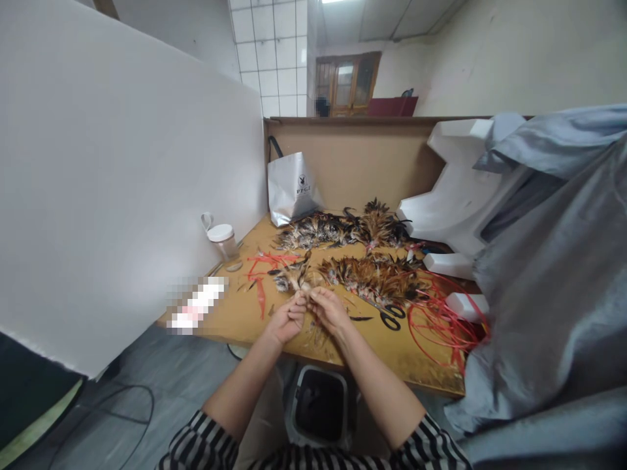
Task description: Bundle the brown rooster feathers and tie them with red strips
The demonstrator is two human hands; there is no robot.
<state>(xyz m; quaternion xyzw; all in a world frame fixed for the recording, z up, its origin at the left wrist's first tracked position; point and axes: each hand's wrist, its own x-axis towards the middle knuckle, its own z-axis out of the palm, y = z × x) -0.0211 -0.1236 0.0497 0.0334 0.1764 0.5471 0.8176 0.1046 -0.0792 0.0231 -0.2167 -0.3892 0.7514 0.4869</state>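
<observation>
My left hand (287, 318) and my right hand (329, 309) meet at the front of a wooden table (245, 313), fingers pinched together on a small bundle of brown and black feathers (295, 275) that fans out away from me. Just right of my hands lies a bigger heap of feathers (379, 277), and more feathers (343, 228) are piled further back. Black-handled scissors (390, 314) lie on the table close to my right hand. Red strings (435, 326) are tangled at the right; other red strips (259, 267) lie at the left.
A lidded cup (223, 240) stands at the table's left by a white partition (122, 170). A silver bag (292, 189) leans at the back. White foam pieces (460, 196) and grey cloth (553, 274) crowd the right. A black bin (319, 405) sits below the table's edge.
</observation>
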